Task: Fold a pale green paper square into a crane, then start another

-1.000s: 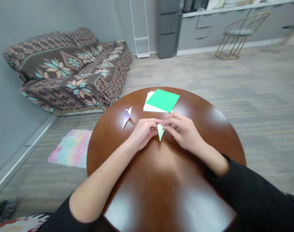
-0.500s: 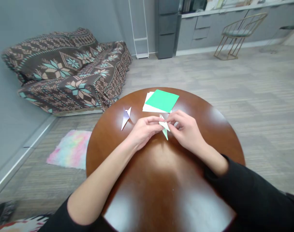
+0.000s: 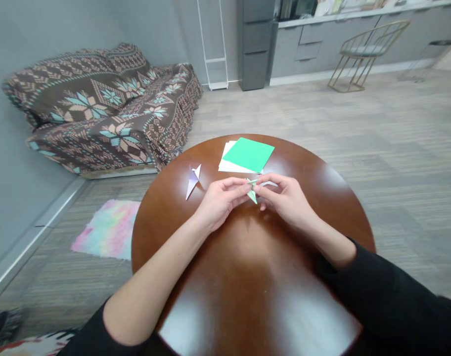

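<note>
Between my two hands is a small pale green folded paper figure (image 3: 252,196), raised above the table, its pointed end hanging downward. My left hand (image 3: 222,200) pinches it from the left with thumb and fingers. From the right, my right hand (image 3: 285,195) pinches its upper part between thumb and forefinger. Fingers cover much of the paper, so its full shape is hidden. A purple and white folded paper figure (image 3: 192,183) lies to the left of my left hand. Just beyond my hands, a green paper square (image 3: 249,154) rests on several white sheets (image 3: 225,165).
Everything on the round brown table (image 3: 248,296) sits toward its far half. Past the table are a sofa with a patterned cover (image 3: 114,104), a pastel fluffy rug (image 3: 106,229) and a gold-framed chair (image 3: 362,52) by grey cabinets.
The folded paper has turned, and its hanging tip has risen slightly. My right hand's thumb and forefinger have closed on the paper's upper part, nearer my left fingertips.
</note>
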Tool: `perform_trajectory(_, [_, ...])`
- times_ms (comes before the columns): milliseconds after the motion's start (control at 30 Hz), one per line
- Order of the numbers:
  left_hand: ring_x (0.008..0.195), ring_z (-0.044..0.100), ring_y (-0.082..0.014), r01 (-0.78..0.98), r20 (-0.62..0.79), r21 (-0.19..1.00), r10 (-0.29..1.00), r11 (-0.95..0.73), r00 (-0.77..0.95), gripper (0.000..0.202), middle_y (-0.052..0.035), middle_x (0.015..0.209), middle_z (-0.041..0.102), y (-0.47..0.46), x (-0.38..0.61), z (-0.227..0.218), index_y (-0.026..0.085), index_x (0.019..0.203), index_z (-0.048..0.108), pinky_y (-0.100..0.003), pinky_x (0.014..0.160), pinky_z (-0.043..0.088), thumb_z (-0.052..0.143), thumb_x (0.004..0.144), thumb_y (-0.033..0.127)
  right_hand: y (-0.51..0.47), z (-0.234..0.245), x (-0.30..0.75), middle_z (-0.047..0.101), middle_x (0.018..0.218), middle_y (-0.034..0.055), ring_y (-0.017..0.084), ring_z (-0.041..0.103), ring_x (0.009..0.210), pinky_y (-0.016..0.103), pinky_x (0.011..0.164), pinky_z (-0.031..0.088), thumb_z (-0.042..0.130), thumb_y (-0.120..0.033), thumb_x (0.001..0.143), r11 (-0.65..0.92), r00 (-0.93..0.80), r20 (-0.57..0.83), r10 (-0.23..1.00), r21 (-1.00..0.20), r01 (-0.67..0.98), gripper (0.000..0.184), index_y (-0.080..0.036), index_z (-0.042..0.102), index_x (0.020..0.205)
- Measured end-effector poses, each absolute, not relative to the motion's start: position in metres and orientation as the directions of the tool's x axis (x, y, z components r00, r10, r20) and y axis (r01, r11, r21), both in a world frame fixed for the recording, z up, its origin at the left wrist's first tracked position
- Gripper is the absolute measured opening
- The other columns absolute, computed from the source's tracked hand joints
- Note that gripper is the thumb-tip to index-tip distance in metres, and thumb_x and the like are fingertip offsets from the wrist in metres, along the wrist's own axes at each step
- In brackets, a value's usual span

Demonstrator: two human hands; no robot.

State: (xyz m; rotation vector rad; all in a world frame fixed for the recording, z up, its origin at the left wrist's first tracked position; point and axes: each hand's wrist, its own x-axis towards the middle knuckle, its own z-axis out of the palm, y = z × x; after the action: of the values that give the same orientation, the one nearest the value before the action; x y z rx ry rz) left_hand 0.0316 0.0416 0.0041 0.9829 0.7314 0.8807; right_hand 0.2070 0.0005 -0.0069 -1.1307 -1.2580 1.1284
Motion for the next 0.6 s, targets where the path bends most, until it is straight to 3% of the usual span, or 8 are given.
perform_trajectory(67, [0.090,0.071,-0.0175,-0.286,-0.086,0.930,0.894,0.231,0.440,0.028,-0.0053,0.092,0.077,0.0408,0.0330,0.0038,0.016,0.091,0.075,-0.033,0.090,0.053,0.090,0.070,0.029,0.0007,-0.0061,0.2066,0.067,0.081,0.0017,0.015,0.065,0.064,0.029,0.055,0.058,0.077,-0.041,0.085,0.071,0.000,0.071,0.997,-0.997,-0.041,0.023,-0.021,0.069,0.092])
perform_trajectory(233, [0.096,0.073,-0.0219,-0.258,0.052,0.964,0.895,0.071,0.443,0.032,-0.0060,0.098,0.077,0.0426,0.0344,0.0028,0.017,0.094,0.069,-0.036,0.092,0.054,0.089,0.071,0.028,0.0007,-0.0022,0.2036,0.069,0.108,0.0066,0.021,0.071,0.091,0.032,0.069,0.062,0.078,-0.035,0.082,0.218,0.061,0.215,0.975,-0.975,-0.049,0.018,-0.020,0.069,0.085])
perform_trajectory(367, [0.093,0.073,-0.0223,-0.177,0.097,0.984,0.889,-0.019,0.447,0.030,-0.0059,0.093,0.076,0.0443,0.0343,0.0040,0.017,0.092,0.069,-0.035,0.090,0.054,0.088,0.071,0.028,0.0010,-0.0016,0.2026,0.072,0.092,0.0036,0.020,0.071,0.089,0.034,0.081,0.059,0.073,-0.027,0.084,0.279,0.018,0.279,0.960,-0.960,0.004,0.010,-0.020,0.068,0.087])
perform_trajectory(600, [0.088,0.071,-0.0190,-0.101,0.170,0.985,0.913,-0.142,0.370,0.020,-0.0052,0.091,0.076,0.0425,0.0347,0.0040,0.017,0.089,0.073,-0.031,0.085,0.055,0.083,0.076,0.028,0.0044,-0.0048,0.2028,0.072,0.081,0.0019,0.018,0.069,0.076,0.032,0.074,0.057,0.077,-0.029,0.082,0.305,0.108,0.310,0.945,-0.951,0.061,0.012,-0.019,0.069,0.081])
